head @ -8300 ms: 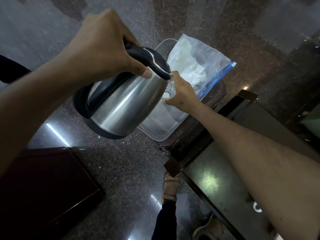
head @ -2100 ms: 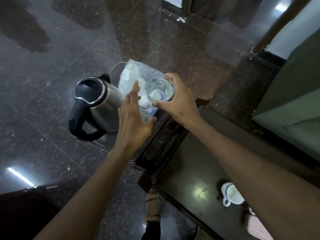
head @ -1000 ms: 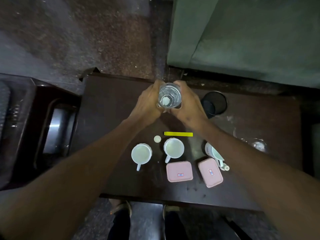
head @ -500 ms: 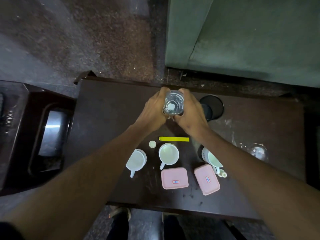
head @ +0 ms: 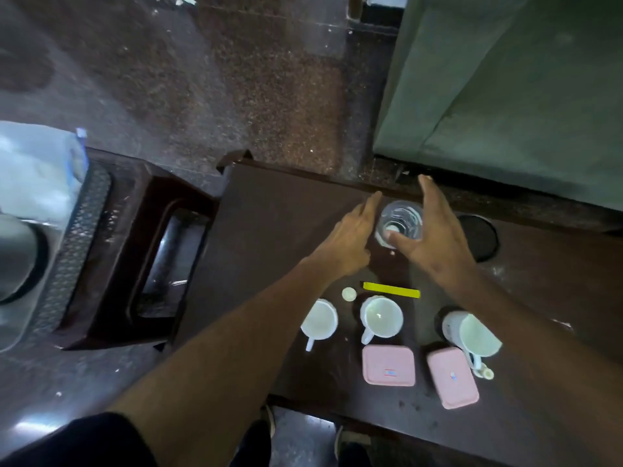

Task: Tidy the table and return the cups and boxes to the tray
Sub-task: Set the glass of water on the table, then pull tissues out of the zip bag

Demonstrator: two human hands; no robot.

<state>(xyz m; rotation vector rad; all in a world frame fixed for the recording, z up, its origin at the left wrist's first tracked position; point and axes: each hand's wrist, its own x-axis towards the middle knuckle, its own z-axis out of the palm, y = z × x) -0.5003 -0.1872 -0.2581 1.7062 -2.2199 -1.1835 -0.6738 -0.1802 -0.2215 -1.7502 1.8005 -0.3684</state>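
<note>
- Glass (head: pixel 400 223): clear tumbler, upright on the dark wood table (head: pixel 279 230), near the far edge, roughly mid-length.
- L hand (head: pixel 350 237): flat beside the glass's left side, fingers straight and together, loose, gripping nothing; can't tell if it touches the glass.
- R hand (head: pixel 435 237): splayed wide on the glass's right side, fingers stretched toward the far edge, thumb tip against the glass's near rim (seen thru the glass). Not closed round it.
- Yellow strip (head: pixel 391 290): flat on the table, just nearer than the hands.
- Small white round cap (head: pixel 349 293): just left of the strip's end.
- Left cup (head: pixel 319 321) & middle cup (head: pixel 381 317): white, upright, side by side nearer the viewer, handles pointing toward the near edge.
- Right cup (head: pixel 471 334): white, tipped on its side, mouth facing the viewer, partly under the R forearm.
- Left pink box (head: pixel 388 365): lid on, just in front of the middle cup.
- Right pink box (head: pixel 452 378): lid on, angled, beside the tipped cup.
- Black round object (head: pixel 478 237): on the table, right of the R hand.
- Side stand (head: pixel 135 251): dark, left of the table, w/ a tray (head: pixel 72 244) on it (patterned rim showing), holding a plastic bag (head: pixel 37 170) and a steel kettle (head: pixel 17 261) at frame edge.
</note>
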